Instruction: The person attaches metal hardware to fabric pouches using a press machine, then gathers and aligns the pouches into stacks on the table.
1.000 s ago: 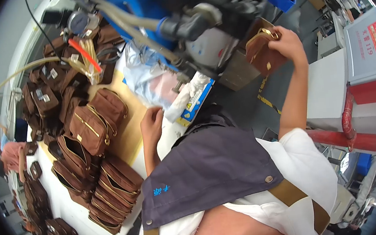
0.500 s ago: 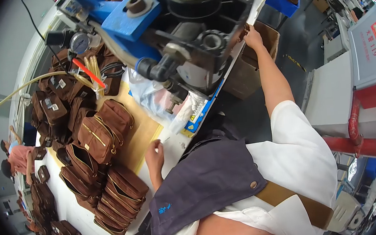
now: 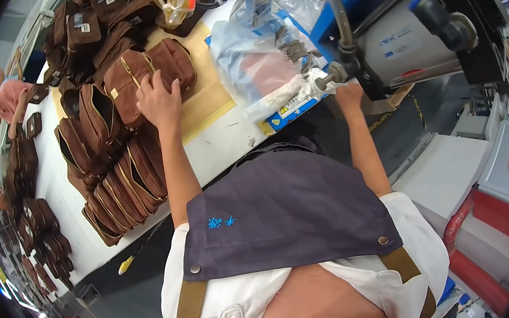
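Note:
My left hand (image 3: 160, 99) rests on a brown zippered bag (image 3: 126, 88), with its fingers spread over the bag's near side. That bag sits on the table beside another brown bag (image 3: 173, 62). Close by, several more brown bags (image 3: 123, 191) stand in a row with gold zippers, some gaping at the top. On the right, my right hand (image 3: 349, 96) is beside the machine (image 3: 408, 53), at the table's edge. Its fingers are mostly hidden by the machine's fittings, so whether it holds anything does not show.
A plastic bag (image 3: 245, 67) lies on the table near the blue-edged machine base (image 3: 290, 113). Dark brown bags (image 3: 83, 31) are heaped at the back. A cardboard box (image 3: 379, 103) stands below the right edge. Another person (image 3: 12, 100) is at the far left.
My left hand has moved forward from the table's edge onto the brown bag. My right hand has drawn back from the cardboard box toward the machine. The view has turned.

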`<act>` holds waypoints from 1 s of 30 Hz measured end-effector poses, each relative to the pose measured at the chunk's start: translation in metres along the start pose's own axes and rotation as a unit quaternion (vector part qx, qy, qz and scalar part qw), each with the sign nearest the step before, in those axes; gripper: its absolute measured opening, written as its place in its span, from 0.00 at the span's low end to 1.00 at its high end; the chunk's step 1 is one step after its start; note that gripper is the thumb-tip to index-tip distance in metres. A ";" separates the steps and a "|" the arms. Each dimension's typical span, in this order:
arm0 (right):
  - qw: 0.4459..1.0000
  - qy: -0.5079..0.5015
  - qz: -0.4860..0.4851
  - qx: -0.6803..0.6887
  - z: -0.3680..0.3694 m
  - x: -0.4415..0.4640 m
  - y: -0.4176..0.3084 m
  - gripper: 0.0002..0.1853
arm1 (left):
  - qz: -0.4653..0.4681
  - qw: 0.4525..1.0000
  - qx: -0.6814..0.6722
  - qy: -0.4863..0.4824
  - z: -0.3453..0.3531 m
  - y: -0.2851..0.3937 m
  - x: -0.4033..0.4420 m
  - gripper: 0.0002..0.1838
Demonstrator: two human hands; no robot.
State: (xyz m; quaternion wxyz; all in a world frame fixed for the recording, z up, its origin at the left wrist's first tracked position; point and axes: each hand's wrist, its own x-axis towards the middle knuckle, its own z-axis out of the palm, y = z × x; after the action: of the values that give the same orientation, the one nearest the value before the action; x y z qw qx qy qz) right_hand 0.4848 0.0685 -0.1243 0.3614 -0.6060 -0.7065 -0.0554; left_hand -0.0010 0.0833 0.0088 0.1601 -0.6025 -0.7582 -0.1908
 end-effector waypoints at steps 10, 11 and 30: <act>0.959 -0.036 -0.277 -0.041 0.034 0.027 -0.044 0.13 | -0.010 0.998 -0.015 0.059 -0.003 -0.015 -0.015 0.19; 0.951 -0.048 -0.298 -0.062 0.031 0.026 -0.043 0.13 | 0.000 0.996 -0.032 0.081 -0.003 -0.014 -0.018 0.18; 0.962 -0.185 0.079 0.187 0.076 0.089 -0.013 0.13 | -0.017 0.900 -0.397 -0.181 0.068 0.094 -0.056 0.23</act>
State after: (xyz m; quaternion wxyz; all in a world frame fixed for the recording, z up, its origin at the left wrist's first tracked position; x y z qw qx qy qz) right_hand 0.4393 0.1771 -0.1235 0.3348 -0.5813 -0.7084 0.2194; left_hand 0.1019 0.0872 -0.0684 -0.2356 -0.6275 -0.6452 -0.3667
